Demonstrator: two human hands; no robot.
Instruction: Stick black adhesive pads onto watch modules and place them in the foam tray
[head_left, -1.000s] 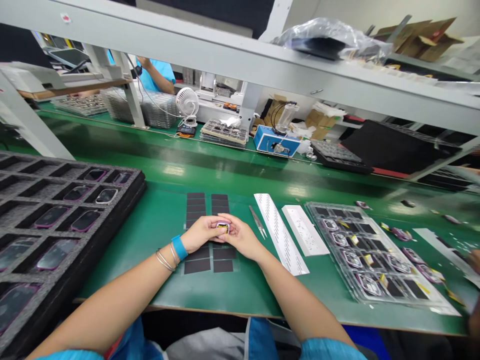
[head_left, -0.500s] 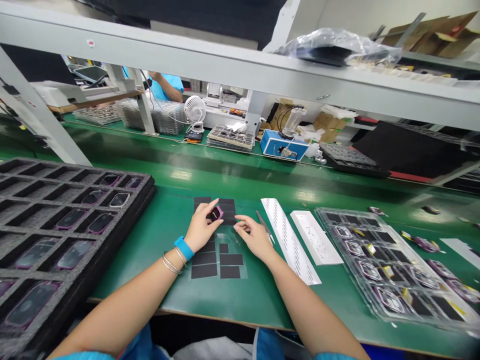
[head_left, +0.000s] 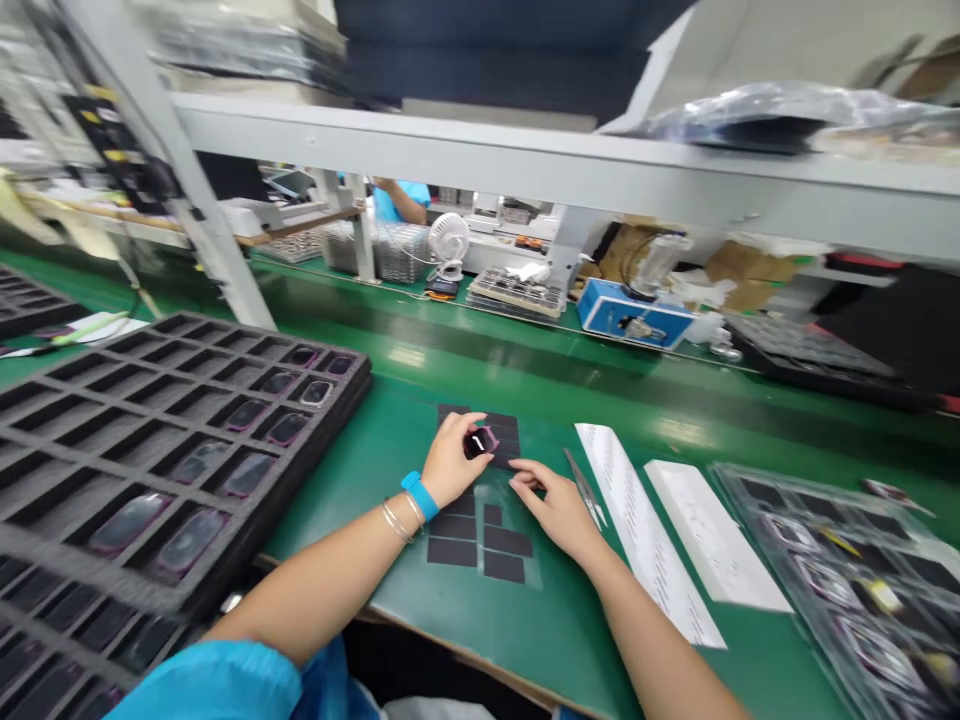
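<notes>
My left hand (head_left: 453, 458), with a blue band and bangles at the wrist, grips a purple-framed watch case (head_left: 480, 442) by its edges, its dark glass face showing. Black rectangular stickers (head_left: 452, 552) on clear film lie on the green mat beneath and in front of it. Close by on the right, my right hand (head_left: 553, 505) hovers over the film with its thumb and forefinger close together. Whether anything sits between those fingertips is too small to make out. Tweezers (head_left: 586, 488) rest just beyond the right hand.
A grey foam tray (head_left: 187, 420) with purple watch cases in some slots stands at left. To the right lie a printed white strip (head_left: 646, 540), a white box (head_left: 712, 535) and a clear plastic tray (head_left: 825, 560) of watch parts. Farther back are a fan (head_left: 449, 243) and a blue device (head_left: 634, 313).
The view has swung left, so the bench appears shifted right and more of the foam tray shows. Both hands keep nearly the same pose, the left still holding the watch case.
</notes>
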